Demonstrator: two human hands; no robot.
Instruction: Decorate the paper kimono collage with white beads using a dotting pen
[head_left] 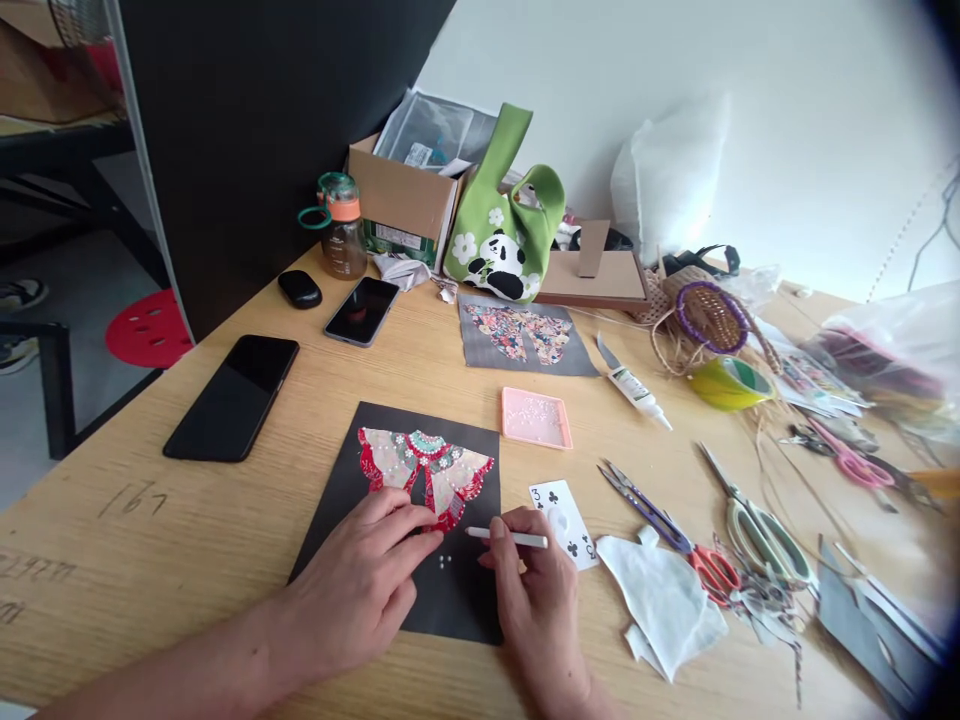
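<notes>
A black sheet (330, 500) lies on the table with a winged, cape-like fabric piece (457, 480) on it, red-edged and trimmed with small white beads. My left hand (375, 560) rests on the sheet, its fingers stretched toward the fabric's lower edge and holding nothing. In my right hand (534, 590) is a slim white pen-like stick (517, 538), pinched between thumb and fingers, with its tip pointing left near the fabric. A few loose white beads (444, 562) sit on the sheet below the fabric. Just behind my right hand is a three of clubs playing card (556, 500) with a white blob on it.
A pink tray (537, 443) of tiny beads stands behind the sheet. Farther back lie a glue tube (637, 392) and a grey patterned sheet (480, 350). Scissors (765, 530) and a white cloth (660, 595) are at right, phones (236, 400) at left, a green panda bag (491, 240) behind.
</notes>
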